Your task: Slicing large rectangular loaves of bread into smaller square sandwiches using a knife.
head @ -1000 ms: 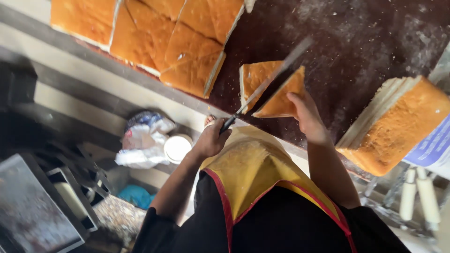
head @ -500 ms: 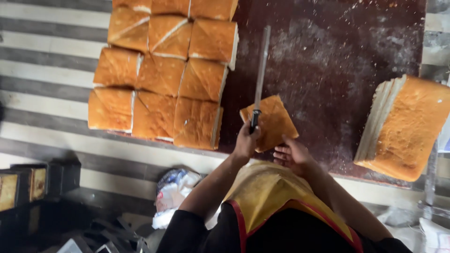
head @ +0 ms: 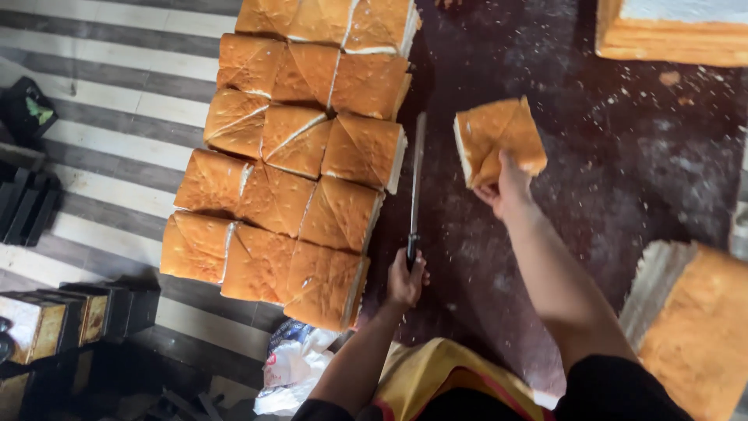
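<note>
Over dark table [head: 623, 195], right hand [head: 506, 187] grip lifts cake slab [head: 499, 136], left hand [head: 405, 281] grip w/ knife [head: 415, 187].

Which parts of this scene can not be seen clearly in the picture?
- Head view: the knife handle is hidden inside the left hand.
- The underside of the cake square, covered by the right hand.
- The cake stack at lower right, cut off by the frame edge.
- The plastic bag contents, too small to tell.
</note>
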